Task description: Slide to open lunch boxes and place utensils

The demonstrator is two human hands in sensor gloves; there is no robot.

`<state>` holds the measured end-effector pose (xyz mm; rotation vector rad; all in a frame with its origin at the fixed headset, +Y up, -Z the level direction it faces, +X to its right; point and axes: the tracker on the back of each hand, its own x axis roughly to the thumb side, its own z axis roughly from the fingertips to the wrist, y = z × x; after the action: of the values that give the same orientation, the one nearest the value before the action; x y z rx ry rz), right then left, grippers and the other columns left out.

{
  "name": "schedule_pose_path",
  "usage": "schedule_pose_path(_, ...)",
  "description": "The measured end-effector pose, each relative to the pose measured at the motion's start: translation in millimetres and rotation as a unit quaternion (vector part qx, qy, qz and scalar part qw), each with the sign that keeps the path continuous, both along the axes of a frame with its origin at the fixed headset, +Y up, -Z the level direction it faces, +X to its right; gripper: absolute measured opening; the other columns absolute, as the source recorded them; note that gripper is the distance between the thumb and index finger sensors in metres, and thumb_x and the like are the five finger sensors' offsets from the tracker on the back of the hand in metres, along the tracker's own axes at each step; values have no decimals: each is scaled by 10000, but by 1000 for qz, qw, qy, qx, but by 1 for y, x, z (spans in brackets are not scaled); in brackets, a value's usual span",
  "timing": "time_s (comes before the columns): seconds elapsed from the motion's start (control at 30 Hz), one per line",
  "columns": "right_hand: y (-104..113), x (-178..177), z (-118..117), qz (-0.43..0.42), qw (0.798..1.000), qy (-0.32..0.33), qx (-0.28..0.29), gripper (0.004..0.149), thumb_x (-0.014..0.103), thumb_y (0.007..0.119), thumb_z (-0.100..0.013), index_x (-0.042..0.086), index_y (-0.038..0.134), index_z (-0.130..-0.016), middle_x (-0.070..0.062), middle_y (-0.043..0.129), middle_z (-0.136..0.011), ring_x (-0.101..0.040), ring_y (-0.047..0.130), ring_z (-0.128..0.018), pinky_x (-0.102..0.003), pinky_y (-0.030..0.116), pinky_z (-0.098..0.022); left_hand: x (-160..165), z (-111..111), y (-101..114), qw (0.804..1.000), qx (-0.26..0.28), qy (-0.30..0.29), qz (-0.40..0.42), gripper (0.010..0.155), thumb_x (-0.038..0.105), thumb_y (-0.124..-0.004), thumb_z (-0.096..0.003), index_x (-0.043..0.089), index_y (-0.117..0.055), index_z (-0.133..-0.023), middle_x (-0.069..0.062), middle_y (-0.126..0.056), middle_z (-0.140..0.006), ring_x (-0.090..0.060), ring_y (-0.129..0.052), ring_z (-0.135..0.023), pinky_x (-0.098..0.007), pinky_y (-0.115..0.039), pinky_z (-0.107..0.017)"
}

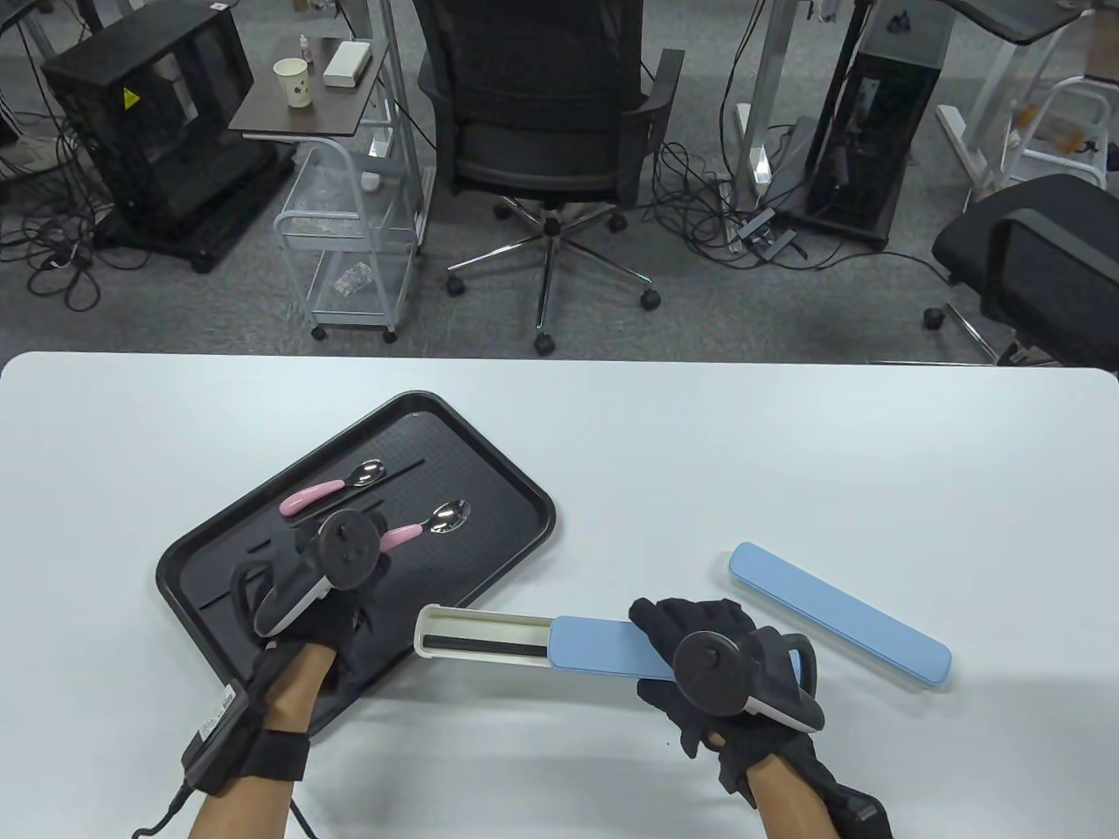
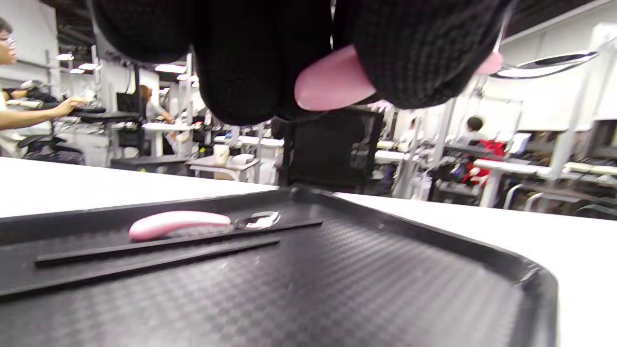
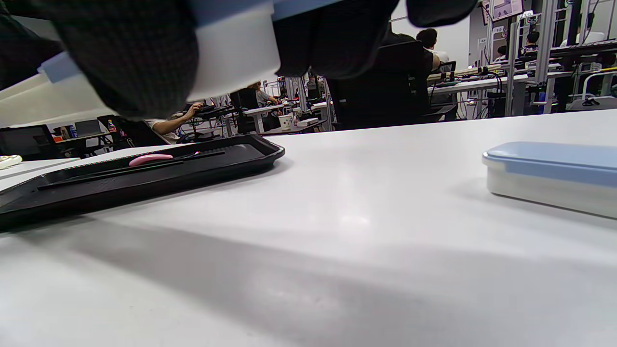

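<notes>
The left hand (image 1: 328, 568) pinches a pink-handled spoon (image 1: 433, 522) above the black tray (image 1: 516, 489), where a second spoon (image 1: 332, 488) and black chopsticks (image 2: 159, 245) lie. The right hand (image 1: 712, 664) grips a lunch box (image 1: 489, 640) raised off the desk (image 1: 787, 454), its blue lid (image 1: 603, 648) slid partway open. A closed box (image 1: 839, 613) lies just right of it.

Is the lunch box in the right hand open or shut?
Partly open: the lunch box's blue lid is slid back, baring its white tray end.
</notes>
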<state>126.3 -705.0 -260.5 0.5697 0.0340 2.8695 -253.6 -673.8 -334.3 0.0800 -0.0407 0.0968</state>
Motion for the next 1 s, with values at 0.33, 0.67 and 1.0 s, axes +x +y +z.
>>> schedule_pose_path(0.33, 0, 0, 0, 6, 1000, -5, -2, 771, 464, 882, -432, 309, 478, -1070, -82, 557, -1072, -368, 653, -950, -656, 440, -737, 6, 66, 6, 994, 76, -80, 9, 560, 442, -824, -384, 297, -760, -922, -41, -820, -914, -300, -898, -754, -535, -678, -575)
schedule_pose_path(0.67, -3, -6, 1, 22, 1000, -1, -2, 773, 461, 886, -429, 310, 480, -1068, -84, 558, -1070, -367, 653, -949, -654, 438, -738, 28, 86, -8, 987, 74, -124, -70, 555, 437, -837, -376, 293, -786, -910, -29, -827, -892, -294, -886, -750, -533, -660, -591)
schedule_pose_path(1.0, -2, -17, 6, 30, 999, 15, 6, 772, 459, 889, -427, 313, 483, -1066, -79, 558, -1071, -364, 650, -952, -654, 434, -740, 61, 95, -19, 973, 84, -165, -134, 547, 438, -840, -374, 284, -813, -899, -26, -835, -873, -292, -881, -740, -532, -656, -593)
